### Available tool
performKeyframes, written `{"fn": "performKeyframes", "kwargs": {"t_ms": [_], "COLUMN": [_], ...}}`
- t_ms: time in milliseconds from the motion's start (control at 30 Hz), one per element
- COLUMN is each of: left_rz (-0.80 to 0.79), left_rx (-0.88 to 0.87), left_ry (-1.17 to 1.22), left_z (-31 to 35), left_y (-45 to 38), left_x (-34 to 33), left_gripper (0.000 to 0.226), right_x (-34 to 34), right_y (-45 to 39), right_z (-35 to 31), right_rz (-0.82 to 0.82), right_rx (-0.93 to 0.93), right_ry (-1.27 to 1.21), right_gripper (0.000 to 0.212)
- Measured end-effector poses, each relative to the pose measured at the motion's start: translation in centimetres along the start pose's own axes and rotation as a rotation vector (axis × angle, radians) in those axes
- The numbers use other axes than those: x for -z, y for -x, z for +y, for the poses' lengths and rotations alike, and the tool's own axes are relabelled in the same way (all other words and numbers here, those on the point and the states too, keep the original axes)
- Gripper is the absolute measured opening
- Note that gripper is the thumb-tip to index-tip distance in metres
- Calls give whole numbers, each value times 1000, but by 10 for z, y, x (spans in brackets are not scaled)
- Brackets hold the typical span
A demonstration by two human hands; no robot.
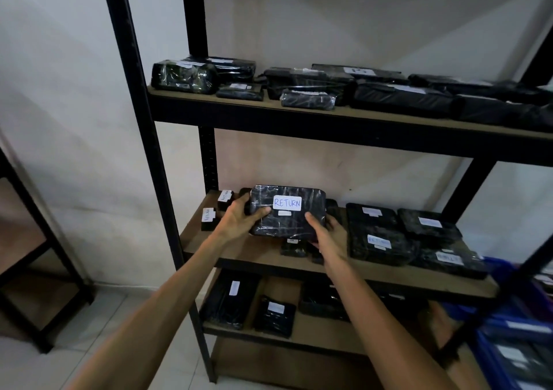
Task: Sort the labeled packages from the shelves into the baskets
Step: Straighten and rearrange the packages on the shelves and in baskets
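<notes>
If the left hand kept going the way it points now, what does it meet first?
Probably the small upright package just behind the left hand, which grips the RETURN package; then the back wall. Depth is unclear.

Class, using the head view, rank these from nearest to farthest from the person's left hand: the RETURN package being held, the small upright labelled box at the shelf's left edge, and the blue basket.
1. RETURN package: held in the left hand.
2. Small upright box: just left, middle shelf edge.
3. Blue basket: far right, on the floor.
</notes>
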State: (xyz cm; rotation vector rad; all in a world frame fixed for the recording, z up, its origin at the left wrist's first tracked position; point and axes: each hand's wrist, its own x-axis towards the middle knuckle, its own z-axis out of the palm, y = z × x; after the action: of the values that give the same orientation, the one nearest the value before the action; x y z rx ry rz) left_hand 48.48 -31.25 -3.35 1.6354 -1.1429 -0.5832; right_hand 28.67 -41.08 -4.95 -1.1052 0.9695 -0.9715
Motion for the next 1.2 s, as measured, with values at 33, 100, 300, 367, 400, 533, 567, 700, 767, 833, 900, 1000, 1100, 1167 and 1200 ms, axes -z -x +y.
{"fn": "performKeyframes", "kwargs": {"t_ms": [33,100,300,367,400,533,567,700,767,833,900,1000,1100,1167,1200], "left_rz": [-3,-15,73,62,30,-96,-123,-243,-322,-416,-496,-545,-562,-583,-603], "left_rx": [6,29,-88,-140,-165,-204,-223,-227,-229,-238,-242,-261,-250,-248,-247], "left_ry": [-5,-10,-200,-188,-161,-138,-135,-145,-160,-150,-124,-156,-167,-189,-198], "left_z": [-1,0,11,18,23,37,41,61,73,88,104,129,144,148,149], "left_y": [-1,0,4,9,10,16,18,23,27,35,46,64,78,84,85], "left_x": [-1,-3,-27,-45,-61,-134,-156,-255,-307,-362,-414,-487,-556,-600,-620], "left_gripper": [43,50,76,65,58,37,37,30,29,29,28,27,25,26,27], "right_x": [1,3,36,59,77,164,189,287,334,384,432,508,579,623,645], "right_y": [-1,-2,3,6,10,32,38,61,71,82,94,108,119,123,123], "right_z": [0,1,-9,-12,-13,-17,-18,-18,-16,-14,-15,-12,-10,-10,-9], "right_rz": [6,-3,58,112,150,314,363,503,569,625,674,730,756,778,796], "right_rx": [-11,-27,-36,-48,-46,-22,-19,-49,-54,-48,-53,-82,-98,-101,-109], "right_ry": [-5,-21,-73,-97,-98,-95,-110,-191,-222,-226,-236,-234,-256,-254,-244], "right_gripper": [41,47,35,34,31,22,24,30,32,23,22,31,28,30,34]}}
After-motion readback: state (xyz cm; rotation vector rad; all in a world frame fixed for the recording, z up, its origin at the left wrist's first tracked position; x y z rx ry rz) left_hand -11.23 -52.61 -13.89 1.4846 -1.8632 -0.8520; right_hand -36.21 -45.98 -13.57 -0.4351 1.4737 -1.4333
